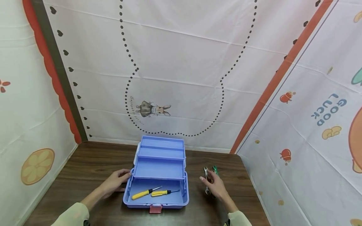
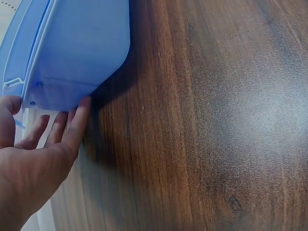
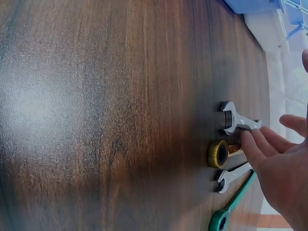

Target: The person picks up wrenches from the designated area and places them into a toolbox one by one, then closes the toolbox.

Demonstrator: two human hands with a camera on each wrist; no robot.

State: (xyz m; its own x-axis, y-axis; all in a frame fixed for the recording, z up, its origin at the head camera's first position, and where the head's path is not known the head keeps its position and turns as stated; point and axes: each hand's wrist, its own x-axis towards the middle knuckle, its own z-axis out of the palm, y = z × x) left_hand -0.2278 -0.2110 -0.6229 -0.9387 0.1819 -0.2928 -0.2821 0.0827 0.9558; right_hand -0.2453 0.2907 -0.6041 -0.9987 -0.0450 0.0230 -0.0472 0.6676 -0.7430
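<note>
A blue plastic toolbox [image 1: 156,207] stands open on the table, its tiered trays raised at the back. Two yellow-handled screwdrivers, one on the left [image 1: 140,195] and one on the right [image 1: 159,193], lie in its bottom compartment. My left hand [image 1: 116,182] touches the box's left side, fingers against the wall and thumb near the rim. Over a row of wrenches reaches my right hand [image 1: 216,185], its fingertips at a silver open-end wrench [image 3: 233,120]. Beside that wrench lie a gold ring-ended wrench [image 3: 214,154], a smaller silver wrench [image 3: 225,180] and a green ring-ended wrench [image 3: 227,209].
The dark wood-grain table [image 1: 93,163] carries the box near its middle and the wrenches to its right. Printed white cloth [image 1: 181,94] hangs behind the table and along both sides. A pink latch [image 1: 155,209] sticks out at the box's front.
</note>
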